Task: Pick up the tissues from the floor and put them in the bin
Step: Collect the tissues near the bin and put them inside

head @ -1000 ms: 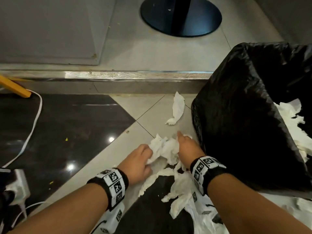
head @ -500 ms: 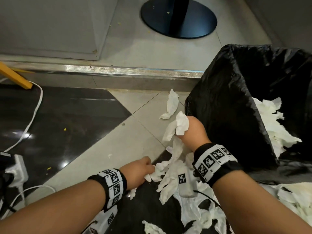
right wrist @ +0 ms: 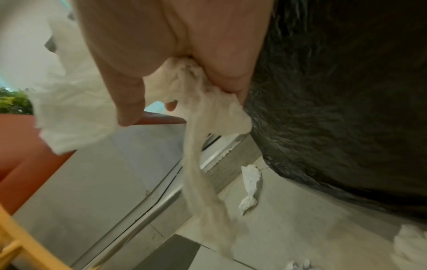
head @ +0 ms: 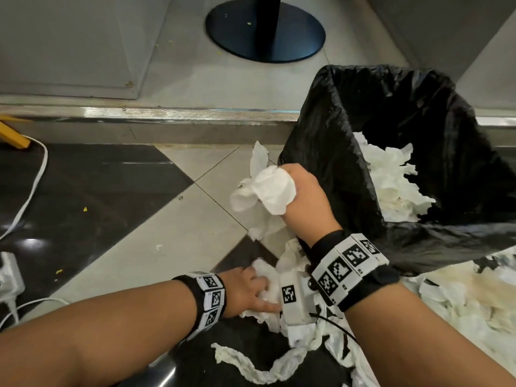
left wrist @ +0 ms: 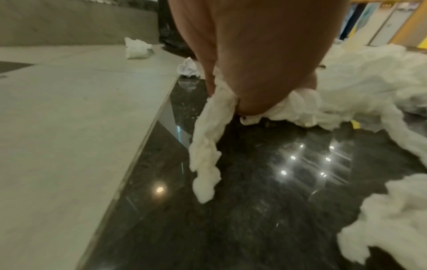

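My right hand (head: 303, 196) grips a wad of white tissue (head: 268, 191), lifted off the floor beside the near wall of the black-lined bin (head: 335, 152); a strip of it (right wrist: 203, 179) dangles from the fist. Crumpled tissues (head: 391, 180) lie inside the bin. My left hand (head: 248, 289) is low on the dark tile, fingers curled round a clump of tissue (left wrist: 212, 138) at the edge of a loose pile (head: 296, 339). One more tissue (head: 259, 160) lies on the pale tile by the bin's base.
A metal-edged step (head: 167, 113) runs across behind the bin. A round black stand base (head: 265, 37) sits on the upper level. White cable (head: 30, 191) and a power strip (head: 8, 277) lie at the left. More tissues (head: 460, 303) spread at the lower right.
My right hand has risen from the floor with a wad of tissue, up beside the bin. My left hand has drawn back toward me and closed on another clump in the pile.
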